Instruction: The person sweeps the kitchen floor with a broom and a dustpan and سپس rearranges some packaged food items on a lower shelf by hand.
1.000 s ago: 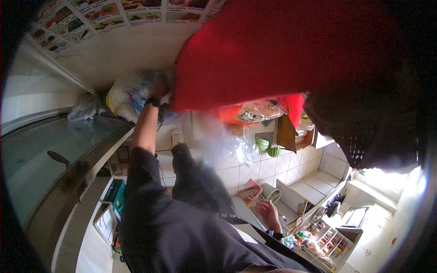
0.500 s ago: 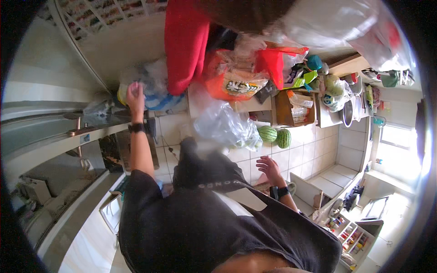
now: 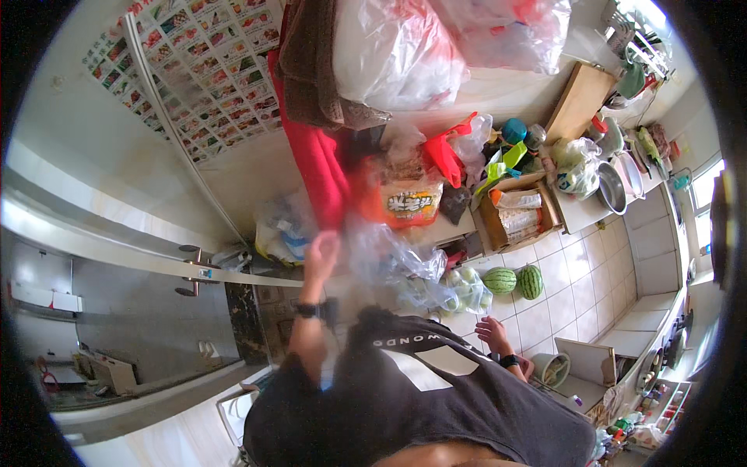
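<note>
My left hand (image 3: 323,255) is stretched forward, blurred by motion, in front of the hanging red cloth (image 3: 315,175). Whether it touches the cloth or holds anything cannot be made out. Just right of it are clear plastic bags (image 3: 389,261), one with pale green round things (image 3: 467,288) inside. Low on the right, my right hand (image 3: 492,333) hangs over the floor with fingers apart and holds nothing. Two striped watermelons (image 3: 499,280) lie on the tiles beyond it. Left of my left hand, a bundle of plastic bags (image 3: 284,237) rests against the wall.
A door (image 3: 148,261) with a metal handle stands at the left. Ahead, a counter carries an orange-red printed bag (image 3: 408,204), an open cardboard box (image 3: 486,226) and a steel basin (image 3: 611,188). White plastic bags (image 3: 397,58) hang above. An open cabinet door (image 3: 585,359) juts out right.
My left hand has moved right, from the bundled bags by the wall toward the red cloth. My right hand stays low with fingers apart. The whole view has shifted.
</note>
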Motion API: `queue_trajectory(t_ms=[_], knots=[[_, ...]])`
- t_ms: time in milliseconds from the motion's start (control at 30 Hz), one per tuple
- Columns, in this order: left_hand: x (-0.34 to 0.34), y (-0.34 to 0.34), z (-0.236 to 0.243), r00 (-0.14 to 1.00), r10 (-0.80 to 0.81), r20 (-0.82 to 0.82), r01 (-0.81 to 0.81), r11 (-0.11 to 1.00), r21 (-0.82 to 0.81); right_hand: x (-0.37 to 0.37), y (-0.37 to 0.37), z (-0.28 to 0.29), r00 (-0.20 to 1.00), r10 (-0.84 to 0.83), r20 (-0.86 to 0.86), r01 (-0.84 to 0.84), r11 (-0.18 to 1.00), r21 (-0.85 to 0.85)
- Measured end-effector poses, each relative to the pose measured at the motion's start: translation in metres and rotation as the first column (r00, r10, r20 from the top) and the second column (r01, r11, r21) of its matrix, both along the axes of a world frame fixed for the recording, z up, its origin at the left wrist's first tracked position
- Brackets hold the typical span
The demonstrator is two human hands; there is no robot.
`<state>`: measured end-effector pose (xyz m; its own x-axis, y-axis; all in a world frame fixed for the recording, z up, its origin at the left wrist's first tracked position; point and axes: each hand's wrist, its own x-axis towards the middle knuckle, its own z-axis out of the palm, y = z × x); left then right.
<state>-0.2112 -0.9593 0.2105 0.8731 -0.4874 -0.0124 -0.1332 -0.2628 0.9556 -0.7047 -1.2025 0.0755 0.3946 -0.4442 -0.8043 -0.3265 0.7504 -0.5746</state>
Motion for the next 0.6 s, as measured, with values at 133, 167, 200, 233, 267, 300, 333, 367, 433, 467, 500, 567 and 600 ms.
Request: queue_trajectory(t_ms=[133, 167, 200, 233, 267, 300, 333, 367, 433, 467, 500, 567, 600], knots=[[0.027, -0.054, 0.096, 0.975, 0.011, 0.224, 0.022, 0.989, -0.144, -0.012, 0.004, 0.0, 0.997, -0.054, 0.047, 0.055, 0.998, -0.02], [0.028, -0.067, 0.117, 0.964, 0.018, 0.263, 0.032, 0.982, -0.185, -0.014, 0.002, -0.002, 0.996, -0.083, 0.044, 0.084, 0.996, -0.016], [0.035, -0.075, 0.128, 0.943, 0.047, 0.329, 0.014, 0.983, -0.182, -0.01, 0.005, -0.001, 0.994, -0.105, 0.014, 0.106, 0.994, -0.035], [0.042, -0.084, 0.139, 0.917, 0.074, 0.392, -0.001, 0.983, -0.182, -0.01, 0.006, 0.002, 0.993, -0.112, 0.034, 0.113, 0.992, -0.047], [0.048, -0.093, 0.156, 0.909, 0.074, 0.41, 0.003, 0.983, -0.182, -0.011, 0.008, -0.001, 0.989, -0.131, 0.064, 0.134, 0.99, -0.048], [0.052, -0.105, 0.171, 0.876, 0.161, 0.455, -0.107, 0.984, -0.143, -0.018, 0.009, -0.005, 0.984, -0.154, 0.088, 0.159, 0.986, -0.049], [0.058, -0.115, 0.185, 0.829, 0.245, 0.502, -0.22, 0.969, -0.11, -0.021, 0.01, -0.011, 0.979, -0.178, 0.098, 0.183, 0.982, -0.042], [0.065, -0.125, 0.194, 0.828, 0.241, 0.507, -0.217, 0.97, -0.107, -0.025, 0.014, -0.017, 0.978, -0.181, 0.102, 0.185, 0.982, -0.037], [0.074, -0.139, 0.199, 0.73, 0.387, 0.563, -0.378, 0.915, -0.14, -0.04, 0.02, -0.025, 0.978, -0.192, 0.087, 0.194, 0.981, -0.013], [0.068, -0.145, 0.204, 0.695, 0.421, 0.582, -0.334, 0.907, -0.258, -0.045, 0.025, -0.025, 0.976, -0.215, 0.036, 0.216, 0.976, -0.017], [0.071, -0.147, 0.204, 0.696, 0.424, 0.58, -0.332, 0.906, -0.264, -0.051, 0.028, -0.029, 0.971, -0.232, 0.059, 0.232, 0.973, 0.004], [0.084, -0.147, 0.195, 0.726, 0.325, 0.606, -0.219, 0.944, -0.245, -0.061, 0.036, -0.036, 0.969, -0.246, 0.033, 0.246, 0.969, 0.007], [0.097, -0.138, 0.188, 0.717, 0.327, 0.615, -0.223, 0.944, -0.242, -0.059, 0.041, -0.038, 0.967, -0.254, 0.036, 0.252, 0.966, 0.05]])
